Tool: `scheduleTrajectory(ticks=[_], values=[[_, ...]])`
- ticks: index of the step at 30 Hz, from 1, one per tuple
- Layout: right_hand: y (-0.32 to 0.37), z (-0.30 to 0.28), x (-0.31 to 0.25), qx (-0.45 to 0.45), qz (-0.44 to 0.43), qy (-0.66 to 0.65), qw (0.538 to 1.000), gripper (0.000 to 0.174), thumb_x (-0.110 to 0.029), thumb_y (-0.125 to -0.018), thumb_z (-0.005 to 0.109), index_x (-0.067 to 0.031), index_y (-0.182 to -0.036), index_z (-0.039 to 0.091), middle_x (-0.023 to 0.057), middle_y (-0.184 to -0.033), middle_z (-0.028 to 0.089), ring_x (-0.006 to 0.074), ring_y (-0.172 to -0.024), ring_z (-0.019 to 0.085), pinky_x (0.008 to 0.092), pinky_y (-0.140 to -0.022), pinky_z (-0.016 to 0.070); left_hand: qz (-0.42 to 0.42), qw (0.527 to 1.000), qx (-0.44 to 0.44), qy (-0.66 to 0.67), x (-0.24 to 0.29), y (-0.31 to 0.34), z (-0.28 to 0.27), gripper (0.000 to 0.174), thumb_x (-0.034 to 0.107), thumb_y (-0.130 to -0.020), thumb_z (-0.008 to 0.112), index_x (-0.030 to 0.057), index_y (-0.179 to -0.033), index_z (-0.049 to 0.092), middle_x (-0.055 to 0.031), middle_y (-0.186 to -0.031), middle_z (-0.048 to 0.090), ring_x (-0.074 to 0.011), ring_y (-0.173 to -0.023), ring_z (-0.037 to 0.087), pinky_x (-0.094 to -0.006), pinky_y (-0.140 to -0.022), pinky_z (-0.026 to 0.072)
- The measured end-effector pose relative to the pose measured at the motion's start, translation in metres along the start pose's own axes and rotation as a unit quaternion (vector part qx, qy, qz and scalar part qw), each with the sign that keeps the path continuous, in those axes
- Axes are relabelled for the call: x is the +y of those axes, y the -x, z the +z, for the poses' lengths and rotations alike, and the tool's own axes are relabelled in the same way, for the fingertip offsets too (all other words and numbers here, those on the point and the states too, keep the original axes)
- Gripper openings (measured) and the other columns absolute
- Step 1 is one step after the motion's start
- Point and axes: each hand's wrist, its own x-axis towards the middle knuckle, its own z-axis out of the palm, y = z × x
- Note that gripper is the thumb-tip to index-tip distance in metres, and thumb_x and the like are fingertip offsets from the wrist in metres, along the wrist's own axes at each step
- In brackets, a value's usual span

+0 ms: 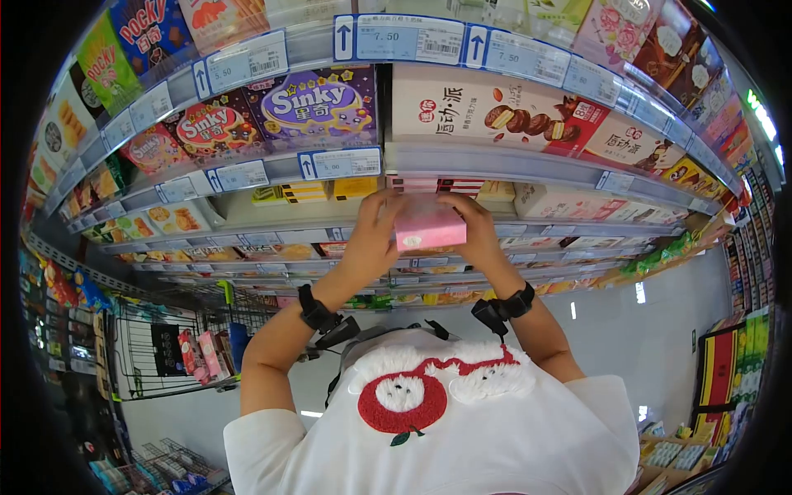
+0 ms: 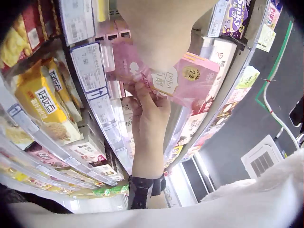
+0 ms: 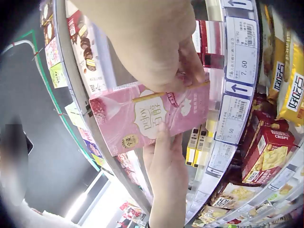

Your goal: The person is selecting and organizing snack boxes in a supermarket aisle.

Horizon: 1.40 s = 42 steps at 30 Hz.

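Note:
Both hands hold a pink box of Pejoy biscuit sticks [image 1: 431,229] in front of the shelf. My left hand [image 1: 371,238] grips one end and my right hand [image 1: 480,235] the other. In the right wrist view the broad printed face of the box [image 3: 147,114] shows, and the left thumb [image 3: 162,133] presses on it. The right hand's fingers [image 3: 190,66] curl over the opposite edge. Behind the box, similar pink and dark-red packs [image 1: 437,183] stand in a shelf bay.
Shelf rails with price labels [image 1: 408,40] run above and below the hands. Purple Sinky boxes [image 1: 320,107] stand up left, white chocolate pie boxes [image 1: 495,111] up right. A wire shopping cart [image 1: 140,346] with several packs is at the left.

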Motion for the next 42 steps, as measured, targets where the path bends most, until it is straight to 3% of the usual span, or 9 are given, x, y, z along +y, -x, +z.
scheduleTrajectory(ticks=[6,9,13,22,28,35,37,40,42], values=[[-0.012,0.014,0.026,0.041,-0.090,0.115,0.989,0.042,-0.004,-0.068,0.068,-0.0018,-0.109,0.057,0.0130,-0.098,0.063,0.0257,-0.087,0.063,0.0318,-0.076,0.0501,-0.034,0.998,-0.003,-0.046,-0.020,-0.009,0.012,0.062,0.013,-0.076,0.062,0.0026,-0.131,0.034,-0.0243,-0.130,0.032,-0.0425,-0.120,0.031,-0.0467,-0.100,0.0295],[-0.011,0.009,0.010,0.004,0.072,0.054,0.996,0.036,-0.018,-0.077,0.067,-0.0006,-0.105,0.054,0.0161,-0.088,0.062,0.0259,-0.074,0.065,0.0331,-0.062,0.0513,-0.035,0.999,-0.006,-0.002,-0.027,-0.011,0.016,0.060,0.015,-0.080,0.059,-0.0008,-0.131,0.031,-0.0275,-0.130,0.031,-0.0445,-0.120,0.030,-0.0469,-0.101,0.0281],[-0.017,0.013,0.018,0.024,0.033,0.054,0.998,0.039,-0.022,-0.079,0.068,0.0010,-0.106,0.052,0.0151,-0.079,0.063,0.0263,-0.068,0.065,0.0339,-0.061,0.0506,-0.042,0.998,-0.035,0.013,-0.037,-0.018,0.017,0.054,0.017,-0.086,0.055,-0.0027,-0.130,0.031,-0.0276,-0.131,0.031,-0.0450,-0.121,0.029,-0.0461,-0.101,0.0275],[-0.021,0.018,0.028,0.093,0.030,0.098,0.990,0.040,-0.013,-0.079,0.068,0.0021,-0.112,0.051,0.0176,-0.086,0.060,0.0212,-0.062,0.064,0.0306,-0.055,0.0508,-0.097,0.991,-0.040,0.083,-0.041,-0.033,0.015,0.055,0.020,-0.089,0.053,-0.0031,-0.132,0.029,-0.0278,-0.129,0.036,-0.0431,-0.121,0.034,-0.0424,-0.102,0.0276],[-0.021,0.021,0.033,0.101,0.031,0.133,0.986,0.051,-0.018,-0.078,0.068,-0.0002,-0.121,0.046,0.0186,-0.091,0.057,0.0270,-0.068,0.062,0.0358,-0.061,0.0511,-0.109,0.987,-0.056,0.101,-0.051,-0.028,0.025,0.060,0.015,-0.085,0.058,-0.0038,-0.133,0.027,-0.0278,-0.128,0.037,-0.0423,-0.121,0.035,-0.0411,-0.102,0.0282],[-0.023,0.027,0.047,0.094,0.027,0.133,0.986,0.031,-0.014,-0.077,0.068,0.0012,-0.099,0.053,0.0126,-0.075,0.060,0.0264,-0.065,0.062,0.0352,-0.058,0.0500,-0.118,0.988,-0.064,0.074,-0.047,-0.028,0.028,0.055,0.012,-0.082,0.059,-0.0037,-0.127,0.032,-0.0268,-0.124,0.041,-0.0428,-0.118,0.038,-0.0422,-0.100,0.0306],[-0.025,0.030,0.048,0.102,0.016,0.143,0.984,0.024,-0.010,-0.077,0.068,0.0014,-0.093,0.053,0.0100,-0.070,0.061,0.0223,-0.061,0.063,0.0312,-0.054,0.0503,-0.117,0.989,-0.062,0.069,-0.049,-0.028,0.028,0.054,0.012,-0.082,0.059,-0.0042,-0.126,0.033,-0.0271,-0.119,0.044,-0.0437,-0.112,0.042,-0.0432,-0.096,0.0339],[-0.027,0.031,0.042,0.098,0.054,0.097,0.989,0.026,-0.016,-0.077,0.068,0.0012,-0.089,0.053,0.0139,-0.069,0.060,0.0302,-0.064,0.062,0.0384,-0.059,0.0487,-0.101,0.993,-0.058,0.024,-0.054,-0.028,0.028,0.053,0.012,-0.081,0.060,-0.0050,-0.124,0.034,-0.0274,-0.111,0.048,-0.0446,-0.101,0.047,-0.0454,-0.088,0.0385],[-0.026,0.033,0.051,0.100,0.025,0.132,0.986,0.027,-0.013,-0.077,0.069,0.0017,-0.092,0.053,0.0116,-0.068,0.060,0.0254,-0.060,0.062,0.0337,-0.055,0.0496,-0.092,0.994,-0.064,-0.009,-0.057,-0.031,0.025,0.052,0.012,-0.081,0.061,-0.0057,-0.122,0.035,-0.0274,-0.105,0.050,-0.0445,-0.094,0.049,-0.0468,-0.082,0.0409]])
